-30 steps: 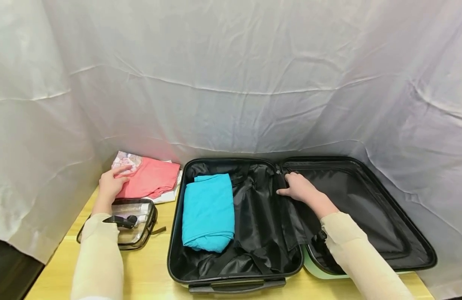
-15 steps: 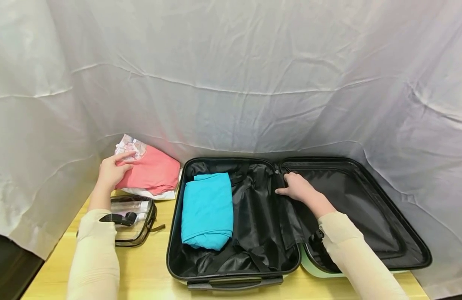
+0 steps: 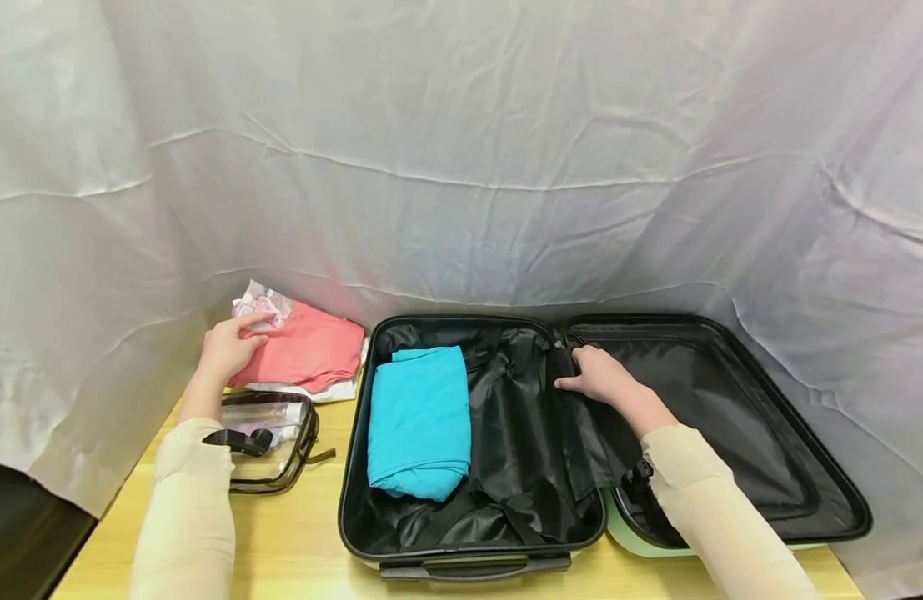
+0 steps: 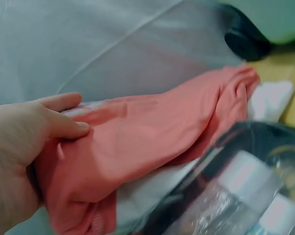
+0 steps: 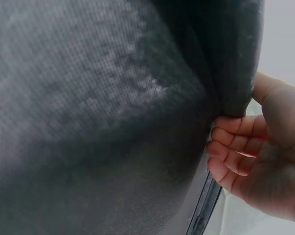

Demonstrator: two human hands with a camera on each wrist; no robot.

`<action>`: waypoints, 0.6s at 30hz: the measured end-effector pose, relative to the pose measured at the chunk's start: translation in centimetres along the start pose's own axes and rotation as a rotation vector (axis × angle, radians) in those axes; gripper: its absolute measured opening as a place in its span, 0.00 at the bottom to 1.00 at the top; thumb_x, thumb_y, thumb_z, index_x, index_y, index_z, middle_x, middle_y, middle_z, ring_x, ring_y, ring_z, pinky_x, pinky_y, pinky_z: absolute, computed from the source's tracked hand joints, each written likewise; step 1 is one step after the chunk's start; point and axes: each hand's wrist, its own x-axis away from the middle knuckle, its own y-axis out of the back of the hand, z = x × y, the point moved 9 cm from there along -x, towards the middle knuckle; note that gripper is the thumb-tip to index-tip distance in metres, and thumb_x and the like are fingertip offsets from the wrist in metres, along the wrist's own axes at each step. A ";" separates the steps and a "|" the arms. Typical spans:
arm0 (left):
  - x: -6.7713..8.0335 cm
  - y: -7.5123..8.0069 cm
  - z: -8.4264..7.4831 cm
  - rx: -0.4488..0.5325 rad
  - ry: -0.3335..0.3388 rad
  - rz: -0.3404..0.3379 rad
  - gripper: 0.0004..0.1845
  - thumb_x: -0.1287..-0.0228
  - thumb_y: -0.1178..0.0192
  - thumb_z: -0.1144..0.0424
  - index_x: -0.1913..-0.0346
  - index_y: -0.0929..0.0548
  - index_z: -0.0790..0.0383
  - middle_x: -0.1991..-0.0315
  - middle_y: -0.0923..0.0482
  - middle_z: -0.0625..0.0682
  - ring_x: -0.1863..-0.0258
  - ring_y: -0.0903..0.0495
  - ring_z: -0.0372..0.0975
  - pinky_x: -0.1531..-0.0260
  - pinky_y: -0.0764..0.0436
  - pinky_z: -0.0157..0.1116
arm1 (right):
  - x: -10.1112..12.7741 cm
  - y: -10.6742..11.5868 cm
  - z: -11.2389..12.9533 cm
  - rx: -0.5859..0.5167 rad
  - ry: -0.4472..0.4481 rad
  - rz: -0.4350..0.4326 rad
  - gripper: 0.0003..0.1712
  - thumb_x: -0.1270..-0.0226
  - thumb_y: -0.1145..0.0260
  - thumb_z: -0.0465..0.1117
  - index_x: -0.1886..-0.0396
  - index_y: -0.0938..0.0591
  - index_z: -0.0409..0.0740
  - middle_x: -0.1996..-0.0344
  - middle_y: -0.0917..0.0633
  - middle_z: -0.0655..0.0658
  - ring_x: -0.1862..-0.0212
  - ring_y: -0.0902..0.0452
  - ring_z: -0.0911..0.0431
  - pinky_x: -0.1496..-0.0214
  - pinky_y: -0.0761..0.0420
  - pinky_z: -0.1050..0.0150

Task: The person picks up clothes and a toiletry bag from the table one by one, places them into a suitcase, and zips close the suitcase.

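At the left in the head view, my left hand [image 3: 228,348] grips the near-left end of a folded coral garment [image 3: 311,343] with a white floral-patterned corner. In the left wrist view the thumb lies on top of the coral cloth and the other fingers go under its edge. White cloth [image 4: 270,102] shows beneath it. My right hand [image 3: 602,375] holds the edge of the black lining flap [image 5: 88,122] at the hinge of an open suitcase [image 3: 356,533]; its fingers curl in against the fabric. A folded turquoise cloth [image 3: 418,425] lies in the suitcase's left half.
A clear zip pouch [image 3: 311,417] with white-capped bottles [image 4: 242,171] sits in front of the coral garment, partly under the left forearm. The suitcase lid half [image 3: 731,417] lies open at the right. Grey-white curtain [image 3: 461,167] hangs close behind everything on the wooden table [image 3: 296,550].
My left hand has lifted the coral garment and moved it slightly back, away from the pouch, then lowered it a little. The right hand has stayed on the flap.
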 end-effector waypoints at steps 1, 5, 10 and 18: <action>0.0 -0.2 0.1 -0.017 -0.008 0.027 0.24 0.35 0.42 0.67 0.35 0.24 0.60 0.39 0.30 0.75 0.44 0.28 0.65 0.54 0.29 0.54 | 0.0 0.0 0.0 0.001 0.000 0.000 0.25 0.37 0.33 0.55 0.61 0.24 0.36 0.65 0.23 0.37 0.65 0.28 0.48 0.65 0.29 0.55; -0.3 -1.0 0.4 -0.060 -0.026 0.159 0.26 0.33 0.51 0.69 0.31 0.32 0.65 0.42 0.29 0.76 0.49 0.28 0.63 0.57 0.28 0.52 | 0.2 0.1 0.0 0.003 -0.003 -0.005 0.25 0.37 0.33 0.55 0.62 0.24 0.36 0.66 0.23 0.38 0.66 0.29 0.48 0.65 0.29 0.55; -0.2 -1.4 0.6 -0.087 -0.011 0.249 0.29 0.35 0.56 0.71 0.30 0.35 0.68 0.45 0.28 0.75 0.50 0.30 0.63 0.55 0.28 0.52 | 0.1 0.3 0.3 -0.001 -0.009 -0.014 0.24 0.37 0.32 0.54 0.63 0.25 0.37 0.66 0.23 0.38 0.67 0.29 0.48 0.66 0.29 0.55; 0.2 -3.0 -0.8 -0.227 -0.004 0.290 0.32 0.31 0.52 0.63 0.29 0.42 0.76 0.36 0.40 0.82 0.37 0.39 0.73 0.37 0.36 0.64 | 0.2 0.3 0.1 -0.004 -0.018 -0.013 0.23 0.37 0.33 0.55 0.63 0.25 0.37 0.66 0.23 0.38 0.67 0.29 0.48 0.66 0.30 0.55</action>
